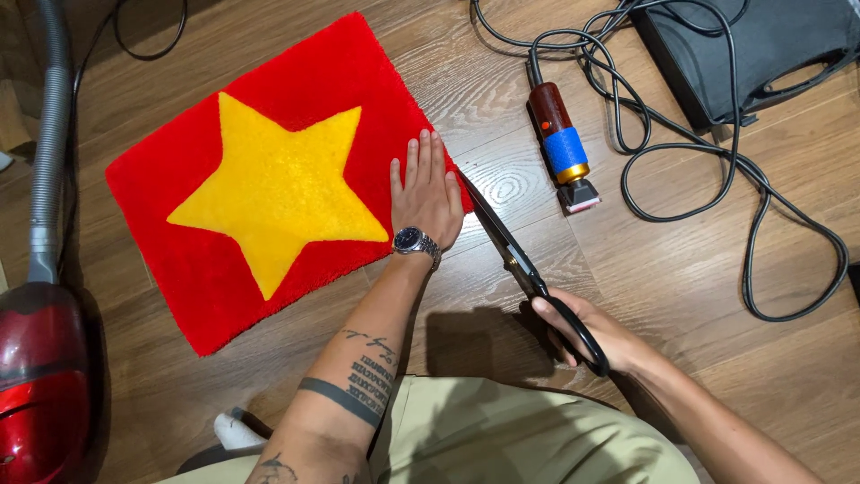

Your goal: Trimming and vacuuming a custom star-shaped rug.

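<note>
Left hand (427,193) flat, fingers together, pressing red rug's (215,269) right edge on the floor (681,269). Right hand (587,332) grips black scissors' (524,269) handles; blades run diagonally up-left along that edge, tips just beside the left hand's thumb side.

A red canister vacuum cleaner (40,385) with a grey ribbed hose (49,134) sits at the wooden floor's (681,269) left edge. Beyond lie a red-and-blue electric trimmer (560,143), tangled black cables (717,170), and what seems a black case (743,49).
</note>
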